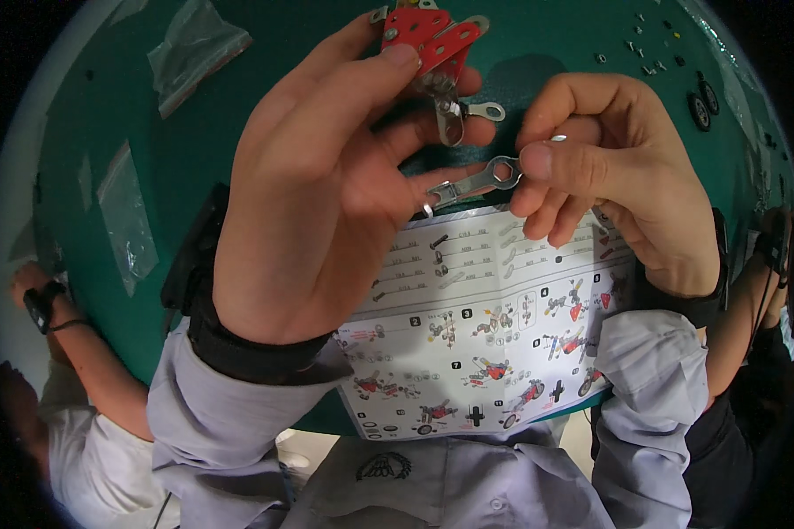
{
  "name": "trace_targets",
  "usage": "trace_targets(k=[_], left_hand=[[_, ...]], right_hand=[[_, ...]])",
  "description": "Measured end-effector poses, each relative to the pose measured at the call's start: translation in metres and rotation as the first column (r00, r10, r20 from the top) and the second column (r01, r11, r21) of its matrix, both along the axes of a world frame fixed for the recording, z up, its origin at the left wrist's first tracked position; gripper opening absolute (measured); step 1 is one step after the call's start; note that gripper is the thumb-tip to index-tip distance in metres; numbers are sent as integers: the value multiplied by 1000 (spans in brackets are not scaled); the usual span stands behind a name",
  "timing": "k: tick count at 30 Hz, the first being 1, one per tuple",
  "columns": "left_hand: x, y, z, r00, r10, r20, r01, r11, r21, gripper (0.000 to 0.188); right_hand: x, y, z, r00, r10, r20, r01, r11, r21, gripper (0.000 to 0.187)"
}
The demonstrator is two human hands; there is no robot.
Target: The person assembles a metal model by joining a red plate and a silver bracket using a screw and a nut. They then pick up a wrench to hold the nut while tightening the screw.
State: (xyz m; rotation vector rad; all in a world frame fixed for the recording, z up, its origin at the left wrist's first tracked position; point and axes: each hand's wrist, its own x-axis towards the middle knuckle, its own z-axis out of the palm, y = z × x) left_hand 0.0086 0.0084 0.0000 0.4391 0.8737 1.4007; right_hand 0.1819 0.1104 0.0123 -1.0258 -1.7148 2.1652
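Note:
My left hand [304,176] is raised, its thumb and fingers closed on a small metal model assembly [439,60] with red perforated plates. Silver strips with round holes hang from the assembly's lower end, beside my fingers. Between the thumb and fingers of my right hand [631,163] is a small flat metal spanner [481,182]. One end of it points left toward my left little finger; whether they touch I cannot tell. Below both hands lies a printed instruction sheet [494,304] with pictures of a red motorcycle model.
Clear plastic bags [194,53] lie at the far left of the green table [326,18]. Toward the far right are small loose screws and nuts [648,66] and two black wheels [701,104]. Other people's arms [97,361] rest at both sides of me.

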Motion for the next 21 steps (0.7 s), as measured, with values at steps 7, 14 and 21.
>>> trace_targets(k=[7, 14, 21], left_hand=[[-16, 1, -11, 989, -122, -88, 132, 984, 117, 36], [7, -6, 0, 996, 72, -44, -63, 984, 167, 39], [8, -14, 0, 992, 91, -90, -80, 989, 126, 40]], right_hand=[[10, 5, -10, 998, -56, -17, 55, 998, -32, 16], [14, 5, -14, 982, -78, -175, 86, 995, 43, 18], [6, 1, 0, 963, -77, 259, -92, 808, 582, 13]])
